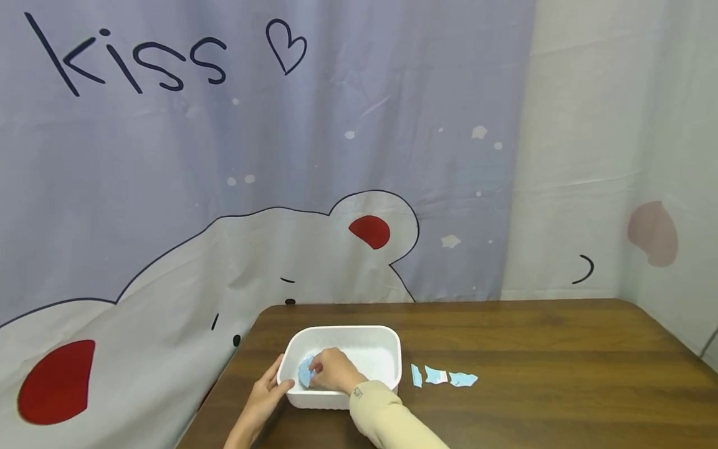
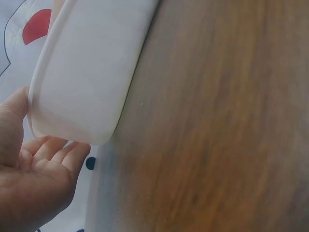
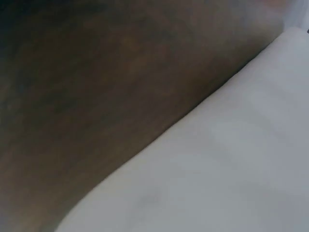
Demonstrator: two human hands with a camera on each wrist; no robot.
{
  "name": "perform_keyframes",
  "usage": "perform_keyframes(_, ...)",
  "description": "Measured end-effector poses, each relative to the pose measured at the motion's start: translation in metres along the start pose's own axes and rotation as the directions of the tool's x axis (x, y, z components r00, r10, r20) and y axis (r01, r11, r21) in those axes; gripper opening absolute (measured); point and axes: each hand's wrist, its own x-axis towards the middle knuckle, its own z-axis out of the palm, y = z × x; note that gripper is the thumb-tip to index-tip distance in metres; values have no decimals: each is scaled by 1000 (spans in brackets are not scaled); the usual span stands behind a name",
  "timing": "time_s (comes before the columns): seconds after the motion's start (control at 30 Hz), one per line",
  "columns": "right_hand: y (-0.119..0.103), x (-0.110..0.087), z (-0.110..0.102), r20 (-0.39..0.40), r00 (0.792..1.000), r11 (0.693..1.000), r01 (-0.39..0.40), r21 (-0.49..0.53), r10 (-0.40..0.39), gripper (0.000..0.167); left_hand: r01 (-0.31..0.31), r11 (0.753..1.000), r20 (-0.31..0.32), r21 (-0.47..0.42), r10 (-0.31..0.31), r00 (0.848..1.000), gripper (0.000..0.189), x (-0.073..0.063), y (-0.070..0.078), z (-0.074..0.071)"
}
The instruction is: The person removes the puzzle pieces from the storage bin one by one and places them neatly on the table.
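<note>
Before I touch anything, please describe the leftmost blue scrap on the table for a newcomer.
On the brown wooden table, find the white tub; to its right lie three light-blue scraps in a row. The leftmost scrap is a narrow strip, unlike its broader neighbours.

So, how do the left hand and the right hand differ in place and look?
The left hand holds the left end of the white tub from outside, while the right hand is inside it, at light-blue pieces. The left hand shows no sleeve; the right hand has a cream sleeve. Both are bare.
</note>
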Motion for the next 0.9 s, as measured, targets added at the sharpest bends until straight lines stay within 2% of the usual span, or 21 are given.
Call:
perform_keyframes(0.17,11,-6,-6,-24,1000,998,3,61,-1,24,68,998,0,1,-68,998,70,-2,3,4)
perform_keyframes(0.27,15,-8,-15,-26,1000,997,9,82,-7,24,80,997,-3,8,-80,997,69,-3,5,4)
perform_keyframes(0.5,17,-8,-47,-35,999,992,31,122,-27,24,77,997,1,13,-77,997,70,3,4,0)
perform_keyframes(0.9,29,-33,-98,-101,988,987,126,103,-115,24,86,996,8,20,-86,996,70,5,3,0)
